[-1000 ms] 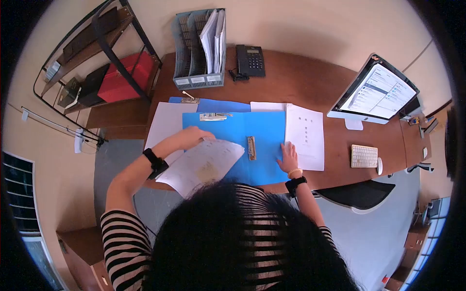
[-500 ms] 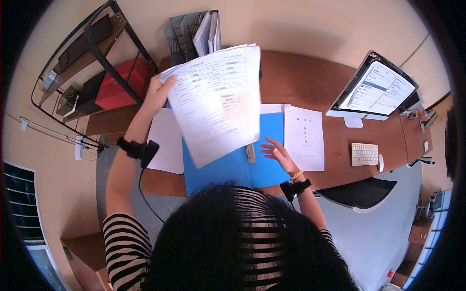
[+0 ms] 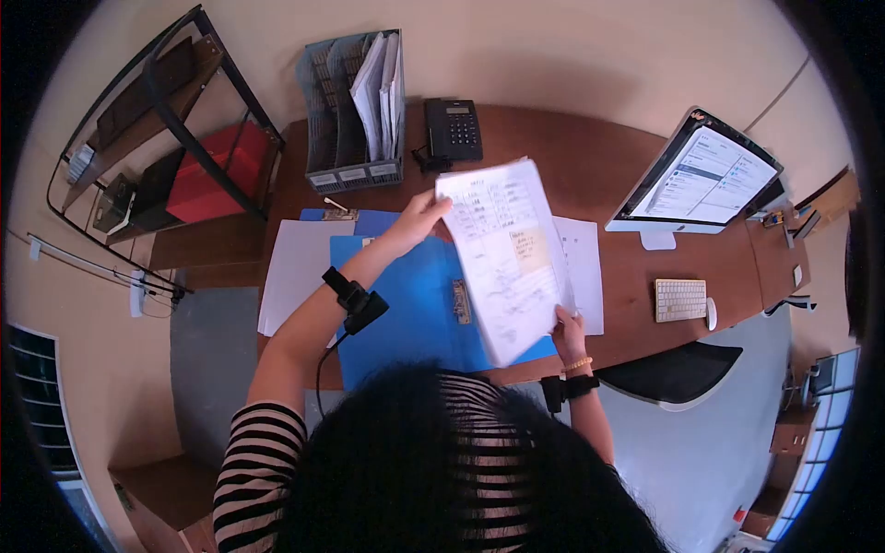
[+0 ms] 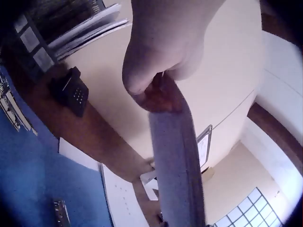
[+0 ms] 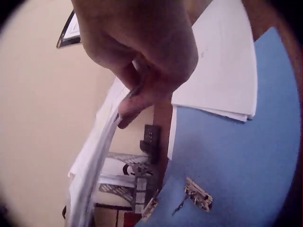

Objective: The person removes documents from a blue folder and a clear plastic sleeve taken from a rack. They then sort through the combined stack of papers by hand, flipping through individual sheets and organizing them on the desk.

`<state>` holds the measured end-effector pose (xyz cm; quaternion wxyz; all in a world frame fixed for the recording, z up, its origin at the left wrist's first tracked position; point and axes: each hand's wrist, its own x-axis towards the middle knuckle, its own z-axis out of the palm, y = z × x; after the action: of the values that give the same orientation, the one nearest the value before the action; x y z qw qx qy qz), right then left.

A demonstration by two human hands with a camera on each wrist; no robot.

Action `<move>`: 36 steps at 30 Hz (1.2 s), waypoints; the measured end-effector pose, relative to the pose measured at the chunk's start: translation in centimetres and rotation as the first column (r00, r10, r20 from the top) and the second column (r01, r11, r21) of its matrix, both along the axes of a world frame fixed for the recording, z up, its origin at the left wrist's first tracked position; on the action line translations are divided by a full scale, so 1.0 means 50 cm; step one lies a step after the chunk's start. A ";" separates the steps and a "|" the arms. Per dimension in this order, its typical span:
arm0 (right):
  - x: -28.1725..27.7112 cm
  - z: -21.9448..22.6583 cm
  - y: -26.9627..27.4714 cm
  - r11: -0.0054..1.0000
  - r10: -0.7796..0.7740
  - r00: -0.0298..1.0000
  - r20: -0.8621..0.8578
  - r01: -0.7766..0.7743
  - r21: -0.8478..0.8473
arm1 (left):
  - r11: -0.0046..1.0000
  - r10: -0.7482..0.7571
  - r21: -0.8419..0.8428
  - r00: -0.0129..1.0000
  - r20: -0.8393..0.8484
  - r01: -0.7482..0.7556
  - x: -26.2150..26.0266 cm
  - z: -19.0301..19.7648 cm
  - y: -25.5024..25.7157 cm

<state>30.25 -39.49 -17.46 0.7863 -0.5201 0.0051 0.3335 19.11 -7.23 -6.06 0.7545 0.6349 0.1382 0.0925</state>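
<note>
A stack of printed sheets [image 3: 489, 244] with a beige patch is held up over the desk. My left hand [image 3: 419, 224] pinches its upper left corner. Lower down on the right edge, my right hand [image 3: 569, 334] grips it between thumb and fingers. The right wrist view shows the stack [image 5: 94, 156] nearly edge-on, with several layers. Beneath lies an open blue folder [image 3: 392, 304] with a metal clip [image 3: 461, 301] near its middle. Another white document [image 3: 585, 253] at the folder's right is partly hidden by the held stack.
White paper [image 3: 290, 276] and a second blue folder [image 3: 373, 221] with a clip lie at the left. A grey file rack [image 3: 355, 173] and a black telephone [image 3: 453, 129] stand at the back. To the right are a monitor [image 3: 705, 175], a keyboard [image 3: 680, 300] and a mouse [image 3: 711, 313].
My left hand has lifted the stack from the folder's left side, turned it upright and carried it right. My right hand has left the folder and taken hold of the stack's right edge.
</note>
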 end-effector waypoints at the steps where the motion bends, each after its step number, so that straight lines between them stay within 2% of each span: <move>1: 0.032 -0.051 -0.051 0.995 0.098 0.995 -0.014 -0.098 0.030 | 0.996 -0.073 -0.057 0.997 -0.030 0.071 -0.003 -0.008 0.002; 3: 0.051 -0.086 -0.089 0.997 -0.039 0.998 -0.059 0.035 -0.061 | 0.999 -0.022 0.022 0.990 -0.142 0.025 -0.024 -0.027 0.013; 4: 0.052 -0.081 -0.105 0.997 -0.040 0.998 -0.058 0.036 -0.063 | 0.999 -0.023 0.020 0.990 -0.141 0.026 -0.039 -0.050 0.027; 6: 0.054 -0.069 -0.134 0.960 -0.228 0.974 -0.002 0.225 -0.165 | 0.933 0.183 0.322 0.982 -0.041 -0.160 -0.080 -0.117 0.069; 7: 0.057 -0.071 -0.142 0.960 -0.228 0.974 -0.004 0.225 -0.167 | 0.792 0.302 0.569 0.952 -0.046 -0.223 -0.115 -0.150 0.095; 8: 0.061 -0.076 -0.149 0.944 -0.273 0.962 0.032 0.274 -0.186 | 0.583 0.413 0.773 0.911 -0.018 -0.249 -0.155 -0.172 0.117; 9: 0.068 -0.084 -0.160 0.925 -0.314 0.947 0.068 0.322 -0.202 | 0.430 0.504 0.875 0.864 -0.027 -0.223 -0.194 -0.158 0.118; 10: 0.086 -0.115 -0.188 0.942 -0.217 0.973 0.084 0.231 -0.244 | 0.265 0.590 0.948 0.808 -0.016 -0.175 -0.233 -0.144 0.113; 11: 0.089 -0.118 -0.191 0.943 -0.213 0.974 0.082 0.227 -0.244 | 0.248 0.649 0.956 0.760 -0.045 -0.156 -0.269 -0.154 0.115; 12: 0.091 -0.121 -0.190 0.923 -0.159 0.983 0.092 0.181 -0.340 | 0.232 0.705 0.963 0.706 -0.071 -0.135 -0.305 -0.169 0.117; 13: 0.093 -0.123 -0.188 0.891 -0.103 0.990 0.096 0.135 -0.433 | 0.288 0.741 0.953 0.652 -0.160 -0.093 -0.338 -0.187 0.119; 14: 0.096 -0.130 -0.186 0.893 -0.098 0.991 0.094 0.129 -0.431 | 0.347 0.768 0.936 0.590 -0.248 -0.057 -0.369 -0.208 0.122; 15: 0.102 -0.143 -0.183 0.881 -0.086 0.987 0.133 0.137 -0.452 | 0.344 0.773 0.937 0.585 -0.247 -0.058 -0.403 -0.241 0.129; 17: 0.125 -0.193 -0.186 0.871 -0.065 0.983 0.172 0.140 -0.472 | 0.772 0.512 0.631 0.667 -0.541 -0.080 -0.453 -0.297 0.140; 18: 0.145 -0.238 -0.196 0.850 -0.034 0.932 0.360 0.217 -0.481 | 0.770 0.517 0.632 0.664 -0.541 -0.084 -0.452 -0.272 0.126; 19: 0.156 -0.262 -0.201 0.830 0.002 0.846 0.533 0.296 -0.473 | 0.877 0.372 0.479 0.684 -0.627 -0.039 -0.440 -0.222 0.096; 20: 0.157 -0.261 -0.198 0.831 0.004 0.846 0.534 0.294 -0.472 | 0.951 0.212 0.308 0.698 -0.684 0.012 -0.431 -0.188 0.075; 21: 0.157 -0.256 -0.193 0.804 -0.002 0.825 0.566 0.338 -0.489 | 0.951 0.214 0.308 0.699 -0.682 0.010 -0.426 -0.182 0.068; 23: 0.148 -0.217 -0.173 0.775 -0.008 0.801 0.599 0.384 -0.502 | 0.907 0.256 0.421 0.760 -0.598 0.026 -0.417 -0.171 0.063; 24: 0.131 -0.169 -0.154 0.638 0.075 0.786 0.614 0.435 -0.635 | 0.906 0.256 0.423 0.762 -0.595 0.027 -0.413 -0.157 0.065; 25: 0.119 -0.140 -0.141 0.473 0.160 0.775 0.612 0.484 -0.736 | 0.905 0.289 0.423 0.804 -0.520 -0.052 -0.406 -0.138 0.069; 26: 0.116 -0.138 -0.140 0.473 0.157 0.773 0.614 0.488 -0.734 | 0.901 0.323 0.414 0.837 -0.441 -0.130 -0.397 -0.125 0.076; 27: 0.115 -0.137 -0.140 0.424 0.235 0.710 0.664 0.540 -0.727 | 0.901 0.321 0.415 0.839 -0.439 -0.128 -0.390 -0.117 0.091; 28: 0.111 -0.133 -0.138 0.377 0.316 0.641 0.700 0.592 -0.712 | 0.816 0.372 0.548 0.891 -0.259 -0.182 -0.387 -0.109 0.113; 29: 0.106 -0.128 -0.136 0.376 0.316 0.640 0.700 0.593 -0.712 | 0.710 0.390 0.656 0.918 -0.067 -0.254 -0.380 -0.102 0.131; 31: 0.089 -0.102 -0.121 0.460 0.396 0.543 0.741 0.581 -0.672 | 0.674 0.385 0.700 0.921 -0.061 -0.236 -0.359 -0.028 0.144; 32: 0.083 -0.098 -0.113 0.461 0.395 0.544 0.740 0.580 -0.672 | 0.635 0.380 0.742 0.923 -0.056 -0.217 -0.350 0.013 0.146; 33: 0.079 -0.096 -0.104 0.563 0.374 0.569 0.733 0.488 -0.667 | 0.632 0.381 0.744 0.923 -0.056 -0.216 -0.340 0.046 0.144; 34: 0.071 -0.091 -0.092 0.657 0.356 0.595 0.721 0.389 -0.646 | 0.755 0.358 0.628 0.921 -0.152 -0.189 -0.328 0.076 0.138; 35: 0.062 -0.088 -0.078 0.659 0.355 0.596 0.720 0.387 -0.645 | 0.856 0.318 0.490 0.916 -0.243 -0.167 -0.315 0.090 0.131; 36: 0.050 -0.080 -0.059 0.733 0.327 0.680 0.656 0.256 -0.631 | 0.854 0.320 0.492 0.916 -0.244 -0.168 -0.303 0.087 0.125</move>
<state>32.74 -42.46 -21.48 0.4661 -0.8576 -0.1993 0.0873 3.98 -0.96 -1.73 0.5317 0.7790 0.3117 0.1156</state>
